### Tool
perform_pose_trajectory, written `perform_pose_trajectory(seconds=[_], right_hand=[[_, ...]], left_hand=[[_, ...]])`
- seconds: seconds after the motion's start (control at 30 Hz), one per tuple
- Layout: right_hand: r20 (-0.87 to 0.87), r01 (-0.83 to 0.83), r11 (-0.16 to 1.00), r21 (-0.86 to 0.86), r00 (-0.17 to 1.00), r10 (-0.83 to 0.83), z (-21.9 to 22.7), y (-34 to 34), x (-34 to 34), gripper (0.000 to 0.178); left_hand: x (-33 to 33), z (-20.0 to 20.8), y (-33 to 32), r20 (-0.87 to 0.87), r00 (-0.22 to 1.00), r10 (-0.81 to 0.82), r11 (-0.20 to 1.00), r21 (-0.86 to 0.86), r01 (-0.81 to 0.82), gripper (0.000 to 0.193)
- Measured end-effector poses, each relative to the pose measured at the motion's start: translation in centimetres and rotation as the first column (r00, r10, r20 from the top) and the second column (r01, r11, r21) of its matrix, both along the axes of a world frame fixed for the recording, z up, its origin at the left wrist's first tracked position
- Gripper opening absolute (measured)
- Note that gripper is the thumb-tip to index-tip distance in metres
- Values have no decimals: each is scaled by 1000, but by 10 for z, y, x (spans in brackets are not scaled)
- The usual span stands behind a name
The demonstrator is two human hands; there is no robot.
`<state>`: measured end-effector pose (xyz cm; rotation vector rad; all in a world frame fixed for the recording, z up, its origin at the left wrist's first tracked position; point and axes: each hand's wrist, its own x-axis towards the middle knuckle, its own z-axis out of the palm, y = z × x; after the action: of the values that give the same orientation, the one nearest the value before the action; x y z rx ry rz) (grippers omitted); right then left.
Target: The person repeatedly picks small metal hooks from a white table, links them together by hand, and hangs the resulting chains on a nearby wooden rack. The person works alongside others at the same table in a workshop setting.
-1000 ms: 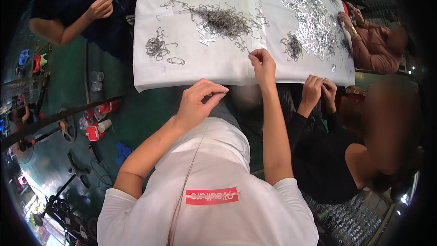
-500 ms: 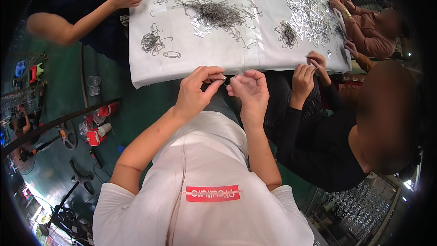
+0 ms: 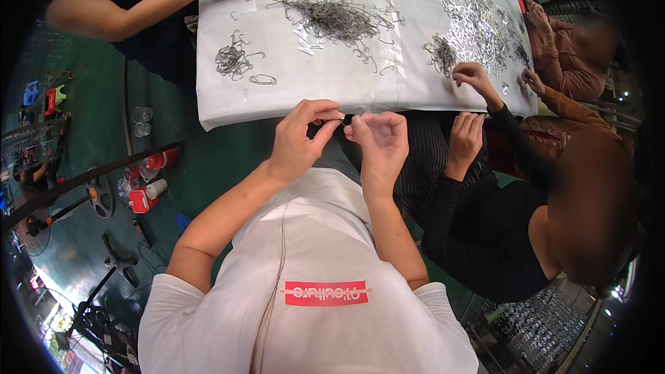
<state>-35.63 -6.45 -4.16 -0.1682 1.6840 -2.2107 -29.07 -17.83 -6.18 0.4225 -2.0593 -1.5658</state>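
Note:
My left hand [image 3: 303,133] is just off the table's near edge, thumb and forefinger pinched on a small shiny metal piece [image 3: 343,119]. Close beside it, my right hand [image 3: 379,144] has its thumb and fingertips pressed together; whatever they grip is too small to make out. On the white-covered table [image 3: 318,90] beyond lie a heap of bent wire hooks [image 3: 325,17], a smaller pile of wire hooks [image 3: 233,61] and a wire loop [image 3: 262,79]. Flat silver metal pieces [image 3: 305,40] are scattered by the larger heap.
Bright metal pieces [image 3: 478,24] spread over the table's right side, with a dark wire pile [image 3: 441,55] nearby. A co-worker in black [image 3: 478,235] sits close on my right. Another person's arm [image 3: 159,3] reaches in at far left. Red containers [image 3: 143,199] stand on the floor.
My hands stay nearly in place, fingertips still pinched. The right-hand co-worker's far hand has moved onto the table toward the wire pile. The far-left person's hand has reached further right.

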Motion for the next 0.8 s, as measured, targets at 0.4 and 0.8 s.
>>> perform_pose_trajectory(seconds=[0.4, 0.8], right_hand=[[-564, 38, 999, 10, 826, -26, -28, 4, 0, 25], [-567, 45, 996, 79, 824, 8, -33, 9, -2, 21]], left_hand=[[-41, -53, -46, -60, 997, 39, 899, -433, -61, 15], [-120, -125, -109, 315, 947, 61, 489, -837, 247, 16]])
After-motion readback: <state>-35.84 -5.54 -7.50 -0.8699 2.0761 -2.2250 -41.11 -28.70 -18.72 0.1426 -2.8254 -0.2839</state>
